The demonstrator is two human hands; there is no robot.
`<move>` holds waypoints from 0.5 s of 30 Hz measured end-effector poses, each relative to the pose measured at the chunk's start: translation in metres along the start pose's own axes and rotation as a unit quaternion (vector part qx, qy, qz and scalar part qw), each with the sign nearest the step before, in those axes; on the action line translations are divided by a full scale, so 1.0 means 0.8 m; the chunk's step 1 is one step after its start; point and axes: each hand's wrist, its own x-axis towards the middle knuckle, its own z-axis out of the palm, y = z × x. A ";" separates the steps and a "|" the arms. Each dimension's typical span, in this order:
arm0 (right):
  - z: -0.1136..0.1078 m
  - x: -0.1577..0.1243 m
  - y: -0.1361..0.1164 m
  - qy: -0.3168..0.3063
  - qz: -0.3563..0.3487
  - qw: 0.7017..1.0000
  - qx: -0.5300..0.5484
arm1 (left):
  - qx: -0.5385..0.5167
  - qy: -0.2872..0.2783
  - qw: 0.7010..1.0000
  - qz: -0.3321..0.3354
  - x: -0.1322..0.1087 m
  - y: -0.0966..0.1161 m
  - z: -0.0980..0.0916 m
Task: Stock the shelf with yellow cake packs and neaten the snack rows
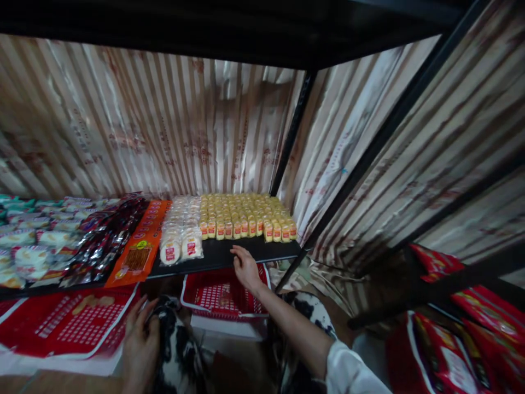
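Observation:
My right hand [246,268] hovers by the front edge of a black shelf [221,251], over a red basket [205,290]. Its fingers are loosely bent and apart, and I see nothing in them. Behind it on the shelf stand rows of small yellow wrapped snacks [241,219] with red labels. Left of these are rows of white round wrapped snacks [180,249]. My left hand [141,334] is low beside my knee, near a second red basket [82,323], fingers spread and holding nothing visible.
An orange snack packet [141,241], dark shiny packets [106,235] and white packets [57,235] fill the shelf's left. Striped sheeting [184,120] hangs behind. Black posts [348,191] rise at the right, with red packets [455,350] below. Another black shelf [184,33] is overhead.

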 end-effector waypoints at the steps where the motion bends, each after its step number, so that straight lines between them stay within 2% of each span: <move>1: -0.015 0.003 0.011 0.006 0.000 1.000 -0.004 | -0.001 -0.004 1.000 0.011 0.000 0.013 0.008; 4: -0.053 0.014 0.046 0.025 -0.006 0.999 -0.028 | 0.005 -0.016 0.999 0.040 0.001 0.044 0.031; 7: -0.083 0.027 0.079 0.050 -0.023 0.996 -0.072 | 0.005 -0.040 0.998 0.041 0.000 0.062 0.058; 11: -0.108 0.049 0.116 0.062 -0.041 0.989 -0.125 | 0.003 -0.073 0.997 0.029 -0.004 0.078 0.099; 15: -0.122 0.080 0.137 0.044 -0.069 0.986 -0.148 | 0.006 -0.092 0.995 0.035 -0.002 0.102 0.136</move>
